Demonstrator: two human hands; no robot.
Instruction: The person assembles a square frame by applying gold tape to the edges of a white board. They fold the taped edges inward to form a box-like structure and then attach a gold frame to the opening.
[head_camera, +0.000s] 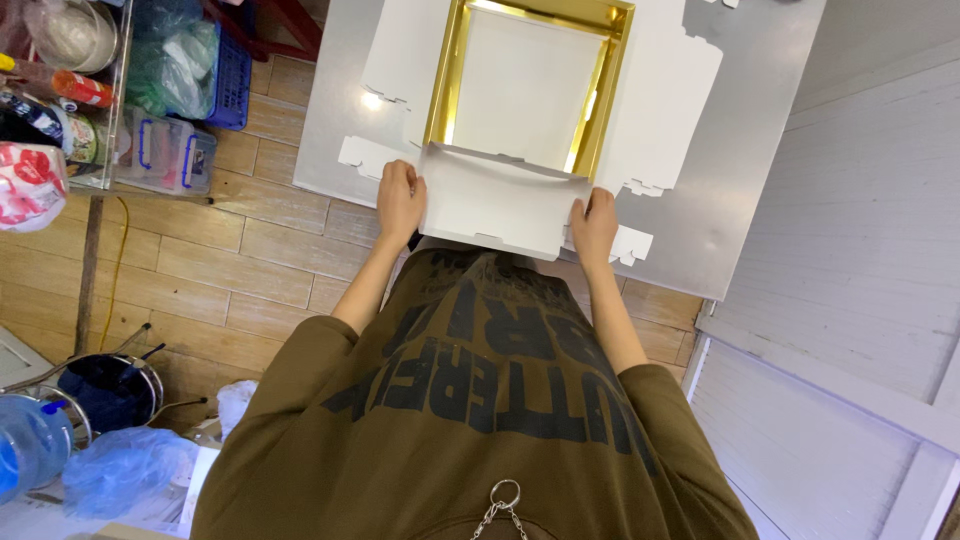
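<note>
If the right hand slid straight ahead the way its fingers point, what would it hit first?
Probably the gold inner wall of the flat cardboard box. The right hand grips the near flap; depth is unclear.

A grey metal table (735, 170) stands on a floor of pale wooden-look tiles (215, 265). To the left of the table, a clear plastic storage box with blue clips (165, 155) sits on the floor, beside a blue crate (232, 80) holding green plastic bags (175, 60). At the far left edge, a shelf holds jars and bottles (60, 100), with a red-and-white packet (28, 185) below them. A yellow cable (112, 265) runs down the floor. In the lower left corner are a dark round pot (110, 390), a blue water bottle (30, 445) and a crumpled blue plastic bag (125, 470). White panelled walling (865, 220) fills the right side.
</note>
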